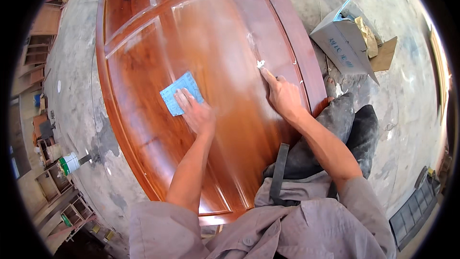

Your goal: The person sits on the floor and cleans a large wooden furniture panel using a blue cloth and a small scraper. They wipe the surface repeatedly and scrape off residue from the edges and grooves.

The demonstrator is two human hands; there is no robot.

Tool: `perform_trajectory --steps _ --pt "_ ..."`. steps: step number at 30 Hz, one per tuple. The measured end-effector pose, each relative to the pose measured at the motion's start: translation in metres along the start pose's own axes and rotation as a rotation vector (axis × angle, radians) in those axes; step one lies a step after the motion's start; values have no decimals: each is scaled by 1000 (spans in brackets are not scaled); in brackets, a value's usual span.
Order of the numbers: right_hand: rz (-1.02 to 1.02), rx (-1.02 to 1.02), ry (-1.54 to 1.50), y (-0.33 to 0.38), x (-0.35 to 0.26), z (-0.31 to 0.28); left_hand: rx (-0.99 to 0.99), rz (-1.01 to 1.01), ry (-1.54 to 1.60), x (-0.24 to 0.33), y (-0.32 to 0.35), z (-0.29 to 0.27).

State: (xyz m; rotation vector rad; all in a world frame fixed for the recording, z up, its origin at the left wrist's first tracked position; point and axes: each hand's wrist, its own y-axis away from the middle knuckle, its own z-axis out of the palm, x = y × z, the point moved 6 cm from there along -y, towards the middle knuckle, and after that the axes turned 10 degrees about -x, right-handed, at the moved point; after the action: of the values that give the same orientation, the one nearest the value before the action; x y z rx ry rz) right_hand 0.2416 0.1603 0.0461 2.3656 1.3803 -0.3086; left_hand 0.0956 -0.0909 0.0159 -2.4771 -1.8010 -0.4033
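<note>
Varnished wood door (215, 43) lies flat in front, prob. part-done, L side glossy but R hazy w/ white dab (260, 64) unsmoothed: L hand (197, 113) fingers together over blue sandpaper sheet (171, 99), R hand (285, 97) index at dab, others curled, grips unclear.

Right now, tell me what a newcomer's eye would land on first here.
Probably the glossy reddish-brown wooden panel filling the middle of the view. On it, the left hand lies over a bright blue sheet, and the right hand extends a finger to a small white bit. Then the open cardboard box, upper right.
</note>
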Motion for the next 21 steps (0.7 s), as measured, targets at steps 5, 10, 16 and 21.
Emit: perform_trajectory --steps 5,10,16,21 --pt "-14 -45 -8 18 1 6 9 -16 -46 -9 0 1" --pt "-7 2 -7 -8 4 -3 20 3 -18 2 -1 2" --pt "-22 -53 -28 13 1 -3 -18 -11 7 -7 3 -3" --pt "-36 -16 40 -10 5 -7 -1 -12 -25 1 1 0"
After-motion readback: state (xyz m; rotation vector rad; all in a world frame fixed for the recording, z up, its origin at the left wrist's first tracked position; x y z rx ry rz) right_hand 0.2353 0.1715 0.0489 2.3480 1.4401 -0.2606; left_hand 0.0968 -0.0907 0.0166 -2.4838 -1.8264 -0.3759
